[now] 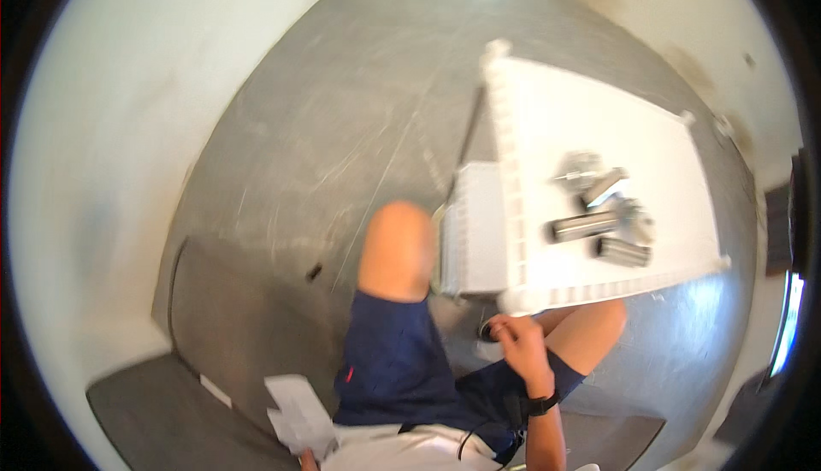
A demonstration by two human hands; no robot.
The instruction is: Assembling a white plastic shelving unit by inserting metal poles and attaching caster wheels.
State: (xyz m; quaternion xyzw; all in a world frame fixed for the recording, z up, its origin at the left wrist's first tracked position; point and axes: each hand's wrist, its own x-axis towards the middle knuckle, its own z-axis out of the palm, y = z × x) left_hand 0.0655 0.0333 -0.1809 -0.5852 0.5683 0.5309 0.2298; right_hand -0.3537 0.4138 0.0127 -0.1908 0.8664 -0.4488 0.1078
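One seated person, seen from above, in dark blue shorts with bare knees, on a grey concrete floor (pixel 342 129). Right hand (pixel 517 343): raised between the knees, just under the near edge of the white desk, wrist bearing a black watch (pixel 541 404); fingers curled loosely inward, and whether they grasp anything cannot be told. A small round object (pixel 486 329) sits just left of that hand, too blurred to identify. Left hand (pixel 306 458): barely in view at the bottom edge, fingers closed on a bundle of white paper sheets (pixel 295 415) beside the left thigh. White desk (pixel 547 112): a ribbed-edged plastic top, to the right and far of the knees, carrying a cluster of metal cylinders (pixel 584 226) and other shiny metal parts (pixel 581 170) near its right side. A white ribbed crate (pixel 475 227) stands against the desk's left edge, next to the left knee. Dark grey mats (pixel 222 317) lie on the floor at near left.
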